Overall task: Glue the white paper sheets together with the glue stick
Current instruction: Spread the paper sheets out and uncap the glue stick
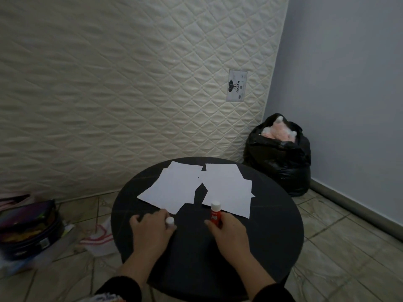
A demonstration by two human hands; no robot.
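Observation:
Several white paper sheets lie in two loose piles on the far half of a round black table [272, 225]: a left pile [172, 188] and a right pile [229, 186]. My right hand [229, 234] grips a red glue stick [215, 214] upright, its white top pointing up, just in front of the right pile. My left hand [150, 229] holds a small white cap [170, 221] between its fingertips, close to the near corner of the left pile. Both hands rest on the bare table near its middle.
A quilted mattress [130, 83] leans upright behind the table. A full black rubbish bag [281, 158] stands in the right corner by the wall. On the tiled floor at the left lie a dark bag [28, 227] and a white cloth [98, 238].

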